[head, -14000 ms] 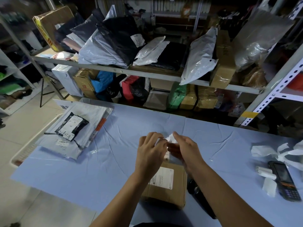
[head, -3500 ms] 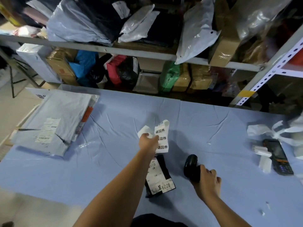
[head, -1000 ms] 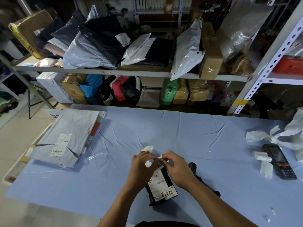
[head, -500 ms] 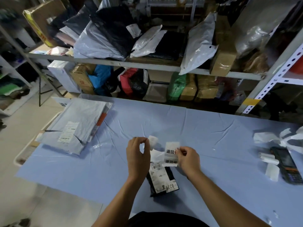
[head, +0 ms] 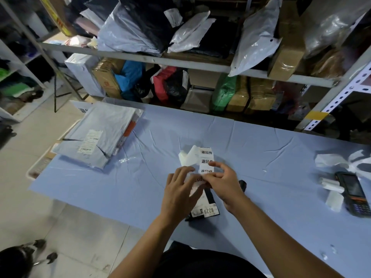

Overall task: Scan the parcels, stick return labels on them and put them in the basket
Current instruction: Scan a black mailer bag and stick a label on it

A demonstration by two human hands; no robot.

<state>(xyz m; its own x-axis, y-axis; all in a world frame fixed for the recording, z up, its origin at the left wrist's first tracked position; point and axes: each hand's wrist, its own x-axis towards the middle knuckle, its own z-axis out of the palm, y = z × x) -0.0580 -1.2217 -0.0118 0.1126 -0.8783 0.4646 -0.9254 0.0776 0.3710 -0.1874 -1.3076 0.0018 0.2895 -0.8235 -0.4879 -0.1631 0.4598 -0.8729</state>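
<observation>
So half a second back the hands were apart with the label strip (head: 206, 157) stretched between them; now the left hand (head: 181, 192) and right hand (head: 224, 182) have closed together, both pinching it over the small black parcel (head: 208, 205) at 6 o'clock on the surface (head: 271, 157). Looks like peeling one off, sticking comes next.

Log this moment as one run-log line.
step: peeling return label | left hand: on label strip | right hand: on strip | small black parcel: on table, under hands
</observation>
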